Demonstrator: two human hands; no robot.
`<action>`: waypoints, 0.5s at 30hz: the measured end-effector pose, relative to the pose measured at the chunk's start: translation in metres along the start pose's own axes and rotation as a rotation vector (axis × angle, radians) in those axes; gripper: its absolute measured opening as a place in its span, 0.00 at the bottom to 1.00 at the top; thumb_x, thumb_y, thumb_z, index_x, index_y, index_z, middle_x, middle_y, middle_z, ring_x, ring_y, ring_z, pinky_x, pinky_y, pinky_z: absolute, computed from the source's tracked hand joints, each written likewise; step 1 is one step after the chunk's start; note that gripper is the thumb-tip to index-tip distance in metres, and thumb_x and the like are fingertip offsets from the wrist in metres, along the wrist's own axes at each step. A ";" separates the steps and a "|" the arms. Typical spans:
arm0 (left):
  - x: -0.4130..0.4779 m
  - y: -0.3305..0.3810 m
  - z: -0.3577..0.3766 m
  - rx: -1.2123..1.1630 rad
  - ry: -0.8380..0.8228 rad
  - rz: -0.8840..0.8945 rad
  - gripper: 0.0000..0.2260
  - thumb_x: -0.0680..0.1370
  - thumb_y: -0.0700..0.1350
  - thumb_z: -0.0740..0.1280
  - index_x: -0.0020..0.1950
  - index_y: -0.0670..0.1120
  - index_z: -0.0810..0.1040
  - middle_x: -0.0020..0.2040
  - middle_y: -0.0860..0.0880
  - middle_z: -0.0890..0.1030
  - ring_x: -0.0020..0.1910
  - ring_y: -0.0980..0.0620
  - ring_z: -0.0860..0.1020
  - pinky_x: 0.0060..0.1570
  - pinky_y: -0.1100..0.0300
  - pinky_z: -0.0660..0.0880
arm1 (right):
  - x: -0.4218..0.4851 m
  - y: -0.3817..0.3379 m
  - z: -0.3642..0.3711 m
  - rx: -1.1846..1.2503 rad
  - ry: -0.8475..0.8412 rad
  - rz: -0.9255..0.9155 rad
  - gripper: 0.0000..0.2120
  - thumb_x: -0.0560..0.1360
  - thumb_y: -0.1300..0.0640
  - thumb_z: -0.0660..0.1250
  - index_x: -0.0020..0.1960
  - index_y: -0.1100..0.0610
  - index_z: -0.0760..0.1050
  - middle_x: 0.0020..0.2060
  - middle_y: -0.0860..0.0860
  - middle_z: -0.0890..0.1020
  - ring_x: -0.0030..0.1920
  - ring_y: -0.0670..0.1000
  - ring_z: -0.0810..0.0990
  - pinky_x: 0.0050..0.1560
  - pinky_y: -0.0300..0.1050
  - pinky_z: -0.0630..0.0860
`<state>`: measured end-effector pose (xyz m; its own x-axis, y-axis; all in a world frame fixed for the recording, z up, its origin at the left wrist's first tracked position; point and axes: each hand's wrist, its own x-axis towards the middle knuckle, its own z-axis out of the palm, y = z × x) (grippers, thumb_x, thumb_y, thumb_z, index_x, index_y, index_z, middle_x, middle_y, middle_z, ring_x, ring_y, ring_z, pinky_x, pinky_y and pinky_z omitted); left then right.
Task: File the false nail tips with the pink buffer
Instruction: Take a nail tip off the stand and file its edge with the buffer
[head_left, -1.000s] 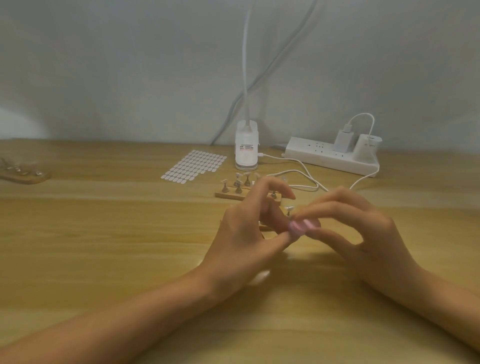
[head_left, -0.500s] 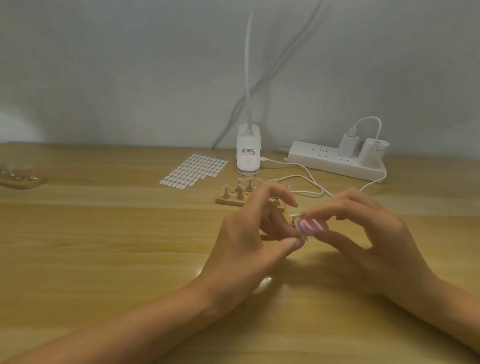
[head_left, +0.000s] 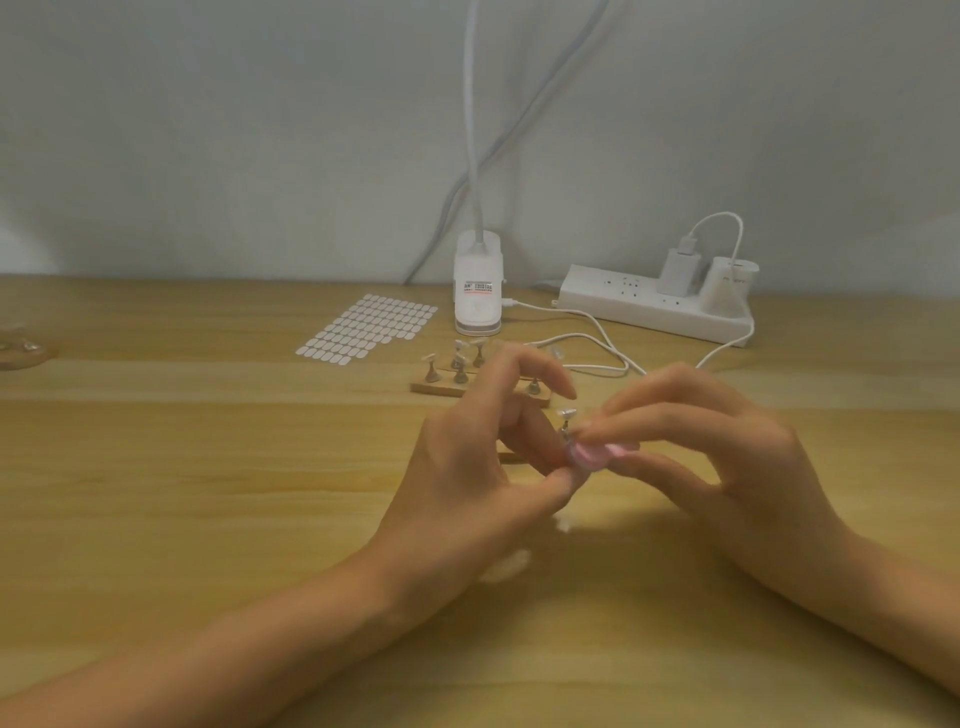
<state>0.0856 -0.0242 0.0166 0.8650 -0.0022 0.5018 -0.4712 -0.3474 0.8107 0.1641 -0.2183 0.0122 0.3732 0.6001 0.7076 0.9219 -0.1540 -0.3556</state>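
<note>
The pink buffer (head_left: 597, 453) is near the middle of the table, a bit toward the right side. It is held up just off the wood between the two hands.

The table (head_left: 208, 493) is big and made of light wood. The left hand (head_left: 467, 478) comes in from the near left corner. Its thumb and one finger are pinched together right under the buffer, and its pointer finger is up and bent. I think they pinch a nail tip, but the buffer hides it. The right hand (head_left: 727, 457) comes in from the near right side. Its thumb and fingers pinch the buffer.

By the far edge lie a white power strip (head_left: 649, 312), a white lamp base (head_left: 478, 291) and a sheet of little stickers (head_left: 369, 327). In front of these is a wooden stand (head_left: 431, 387) with false nail tips (head_left: 460, 344) on small stems. A lone tip (head_left: 566, 414) stands just behind the buffer.

In the last second the hands have stayed in the same spot. Only the buffer has slid a little, side to side, and it looks blurry now. So I think the rubbing is going on, on one tip. The tips on the stand still wait.
</note>
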 end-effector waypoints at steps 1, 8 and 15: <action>0.000 0.000 0.000 -0.007 0.000 -0.006 0.18 0.73 0.37 0.77 0.55 0.51 0.73 0.33 0.57 0.81 0.35 0.62 0.81 0.36 0.78 0.68 | 0.000 0.000 0.000 0.012 0.004 0.015 0.10 0.76 0.58 0.72 0.57 0.52 0.81 0.50 0.50 0.82 0.53 0.48 0.82 0.53 0.43 0.78; 0.000 0.002 0.001 -0.021 -0.006 -0.004 0.16 0.74 0.40 0.77 0.56 0.50 0.73 0.33 0.57 0.81 0.36 0.62 0.81 0.36 0.77 0.69 | 0.001 -0.002 0.000 0.032 0.003 0.017 0.11 0.76 0.59 0.70 0.56 0.52 0.81 0.51 0.49 0.82 0.54 0.48 0.82 0.55 0.41 0.77; 0.000 -0.001 0.000 -0.023 -0.003 -0.008 0.17 0.73 0.39 0.77 0.56 0.50 0.73 0.33 0.57 0.81 0.36 0.62 0.80 0.35 0.77 0.68 | -0.001 -0.002 0.000 0.019 0.010 0.022 0.10 0.76 0.61 0.71 0.56 0.55 0.83 0.52 0.50 0.83 0.55 0.50 0.83 0.55 0.47 0.79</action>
<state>0.0863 -0.0240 0.0163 0.8693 -0.0020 0.4943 -0.4679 -0.3261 0.8214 0.1622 -0.2187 0.0123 0.3943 0.5890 0.7054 0.9114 -0.1524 -0.3823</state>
